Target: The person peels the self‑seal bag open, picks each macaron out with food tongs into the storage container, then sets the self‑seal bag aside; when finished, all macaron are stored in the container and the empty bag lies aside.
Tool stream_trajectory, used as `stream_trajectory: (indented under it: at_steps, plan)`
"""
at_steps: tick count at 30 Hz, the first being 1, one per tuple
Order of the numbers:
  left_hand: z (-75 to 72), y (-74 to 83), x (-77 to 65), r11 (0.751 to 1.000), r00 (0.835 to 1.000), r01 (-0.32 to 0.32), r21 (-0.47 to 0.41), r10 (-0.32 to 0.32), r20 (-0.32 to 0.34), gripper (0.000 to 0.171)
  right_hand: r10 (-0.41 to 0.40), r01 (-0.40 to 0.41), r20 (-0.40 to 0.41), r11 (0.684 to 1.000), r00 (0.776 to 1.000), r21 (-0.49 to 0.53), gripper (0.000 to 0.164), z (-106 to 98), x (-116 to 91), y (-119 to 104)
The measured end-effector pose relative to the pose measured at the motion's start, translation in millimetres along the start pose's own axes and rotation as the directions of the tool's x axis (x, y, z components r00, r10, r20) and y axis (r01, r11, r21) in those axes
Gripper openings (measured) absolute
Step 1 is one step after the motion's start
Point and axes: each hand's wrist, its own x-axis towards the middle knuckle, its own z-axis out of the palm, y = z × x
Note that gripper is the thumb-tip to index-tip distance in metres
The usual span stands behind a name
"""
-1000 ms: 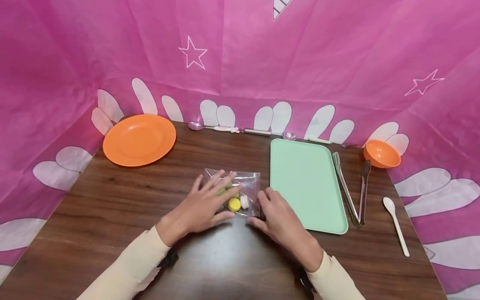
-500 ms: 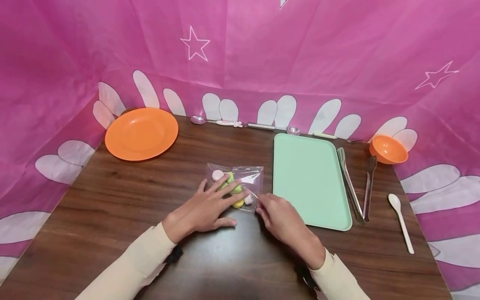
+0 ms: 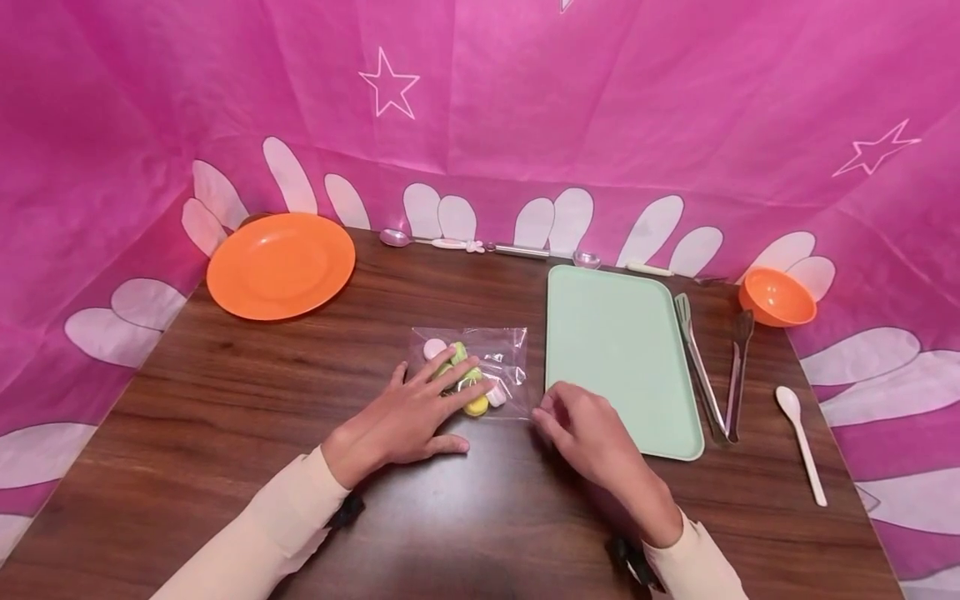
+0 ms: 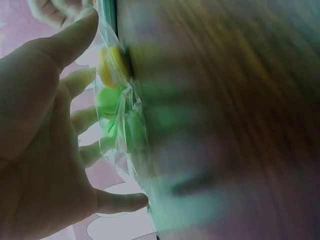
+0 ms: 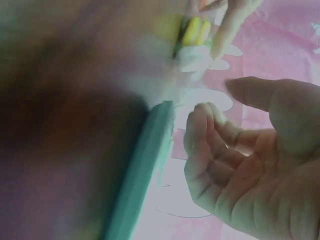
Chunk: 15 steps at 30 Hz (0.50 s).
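Note:
In the head view, a clear plastic bag (image 3: 510, 343) lies flat on the table with several macarons inside. Among them are a yellow macaron (image 3: 476, 407), a pink macaron (image 3: 434, 348) and green ones (image 4: 108, 100); the fingers partly cover some. My left hand (image 3: 405, 414) lies over the bag's left part with fingers spread, their tips resting on it. Just right of the bag, my right hand (image 3: 592, 433) is beside the green tray's near left edge. Its fingers are loosely curled, and the right wrist view shows the thumb apart from them with nothing between.
A pale green tray (image 3: 615, 358) lies right of the bag. Beyond it are two pairs of tongs (image 3: 701, 367), a white spoon (image 3: 801, 446) and an orange bowl (image 3: 777, 298). An orange plate (image 3: 281, 267) sits back left. Utensils, including a whisk-like handle (image 3: 521, 251), line the back edge.
My right hand reached the bag's right edge, then drew away to the right. My left hand stays on the bag, its fingers slightly shifted. The bag's right part now lies flatter.

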Motion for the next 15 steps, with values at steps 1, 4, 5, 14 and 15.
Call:
stream_trajectory:
  at_steps: [1,4,5,14,15]
  plan:
    - [0.4,0.5,-0.1,1.000,1.000,-0.001,-0.002,0.001,-0.002,0.079,0.000,0.001,-0.012,1.000,1.000,0.008,0.015,-0.1,3.1,-1.4]
    - [1.5,1.5,0.0,1.000,1.000,-0.003,-0.001,0.003,-0.017,0.078,-0.003,0.002,-0.038,1.000,0.999,-0.017,0.025,2.7,18.0,-7.9]
    - [1.6,1.4,-0.2,1.000,1.000,0.001,-0.001,-0.001,-0.019,0.078,0.003,-0.004,-0.039,0.999,0.999,-0.041,0.026,4.8,24.2,-10.3]
    - [4.4,1.8,-1.1,1.000,0.999,0.005,0.011,-0.005,-0.037,0.081,0.043,-0.049,-0.029,0.970,0.999,-0.238,0.012,18.7,60.7,-15.1]
    - [4.3,1.6,-1.2,1.000,0.999,0.001,0.015,-0.001,-0.043,0.081,0.057,-0.062,-0.031,0.970,0.998,-0.235,0.010,17.6,62.0,-13.4]
